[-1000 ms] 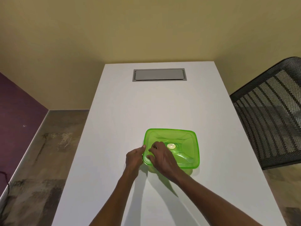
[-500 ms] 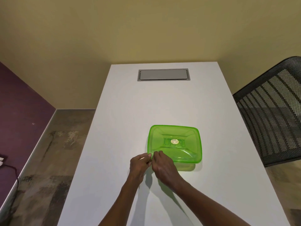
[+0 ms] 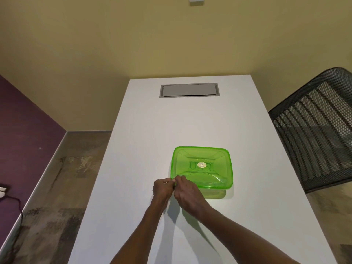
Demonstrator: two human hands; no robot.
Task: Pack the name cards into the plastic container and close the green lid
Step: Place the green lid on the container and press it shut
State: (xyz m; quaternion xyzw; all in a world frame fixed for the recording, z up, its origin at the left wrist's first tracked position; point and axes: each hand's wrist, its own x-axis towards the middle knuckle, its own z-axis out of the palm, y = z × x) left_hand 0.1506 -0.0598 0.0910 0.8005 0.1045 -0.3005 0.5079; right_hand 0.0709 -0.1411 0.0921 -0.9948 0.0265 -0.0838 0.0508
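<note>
A translucent green lid (image 3: pixel 202 166) with a small round vent at its middle lies flat on top of the plastic container (image 3: pixel 215 193), whose near wall shows below it. Both hands meet at the lid's near left corner. My left hand (image 3: pixel 162 189) pinches the corner's edge from the left. My right hand (image 3: pixel 187 193) has its fingers curled over the same corner from the front. The name cards are not visible through the lid.
The container stands on a long white table (image 3: pixel 152 140). A grey rectangular cable hatch (image 3: pixel 189 90) is set in the far end. A black mesh chair (image 3: pixel 314 134) is close to the table's right edge. Floor lies to the left.
My right hand slid off the lid's top to the near left corner, where my left hand joined it. The view has shifted slightly. Since half a second ago the hands have barely moved.
</note>
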